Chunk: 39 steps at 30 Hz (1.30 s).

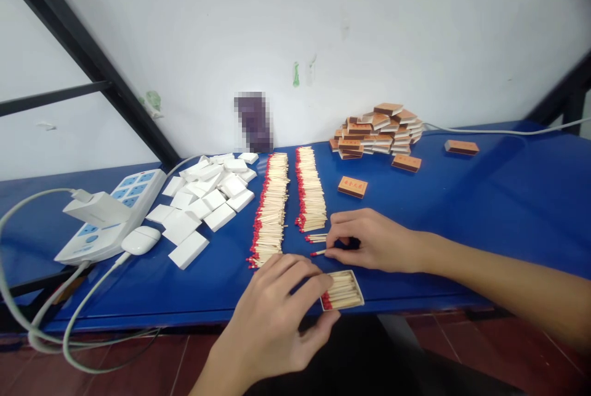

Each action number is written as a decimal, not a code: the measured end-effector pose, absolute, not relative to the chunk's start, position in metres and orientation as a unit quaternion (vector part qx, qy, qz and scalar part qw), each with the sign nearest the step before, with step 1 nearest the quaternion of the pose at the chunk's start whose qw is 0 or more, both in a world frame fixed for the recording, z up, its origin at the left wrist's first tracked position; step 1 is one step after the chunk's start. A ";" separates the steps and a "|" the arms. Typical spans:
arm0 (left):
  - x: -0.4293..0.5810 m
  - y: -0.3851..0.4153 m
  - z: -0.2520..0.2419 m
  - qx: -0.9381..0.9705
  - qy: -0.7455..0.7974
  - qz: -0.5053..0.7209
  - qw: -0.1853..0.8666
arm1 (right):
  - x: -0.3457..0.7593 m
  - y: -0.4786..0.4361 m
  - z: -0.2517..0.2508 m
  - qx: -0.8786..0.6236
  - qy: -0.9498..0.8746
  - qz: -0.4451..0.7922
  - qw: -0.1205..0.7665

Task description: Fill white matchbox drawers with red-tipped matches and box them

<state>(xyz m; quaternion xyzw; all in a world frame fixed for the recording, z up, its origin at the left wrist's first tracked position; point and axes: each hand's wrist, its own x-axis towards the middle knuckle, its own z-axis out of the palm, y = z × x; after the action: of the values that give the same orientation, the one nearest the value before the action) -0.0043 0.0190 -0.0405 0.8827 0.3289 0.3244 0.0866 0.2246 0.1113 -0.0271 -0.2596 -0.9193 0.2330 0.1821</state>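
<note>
My left hand grips the left end of a white matchbox tray at the table's front edge, thumb below and fingers above. Matches with red heads fill much of that tray, lying side by side. Just behind it, my right hand is closed in a pinch on a match, whose red head points left. A few loose matches lie beside those fingertips. Two long rows of matches, a left row and a right row, run back toward the wall, heads to the left.
White empty-looking box trays are heaped at left, beside a power strip with cables and a white charger. Orange matchboxes are piled by the wall; a single matchbox lies nearer. A pixelated dark object leans on the wall.
</note>
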 end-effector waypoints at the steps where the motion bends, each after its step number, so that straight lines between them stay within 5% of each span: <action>1: -0.004 0.019 -0.040 0.883 0.329 0.324 0.087 | 0.225 0.112 -0.028 -0.265 -0.918 0.229 0.183; 13: -0.004 0.019 -0.040 0.882 0.331 0.325 0.082 | 0.222 0.113 -0.031 -0.315 -0.909 0.177 0.209; 28: -0.003 0.022 -0.044 0.871 0.359 0.331 0.059 | 0.226 0.118 -0.006 -0.367 -0.870 0.316 0.094; 39: -0.004 0.020 -0.044 0.869 0.370 0.328 0.034 | 0.220 0.122 0.016 -0.335 -0.912 0.233 -0.032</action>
<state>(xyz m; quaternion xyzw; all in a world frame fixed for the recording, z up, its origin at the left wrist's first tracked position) -0.0044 0.0198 -0.0444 0.8686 0.3699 0.3279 0.0338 0.2204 0.1219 0.0163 -0.3352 -0.9124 0.2329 -0.0318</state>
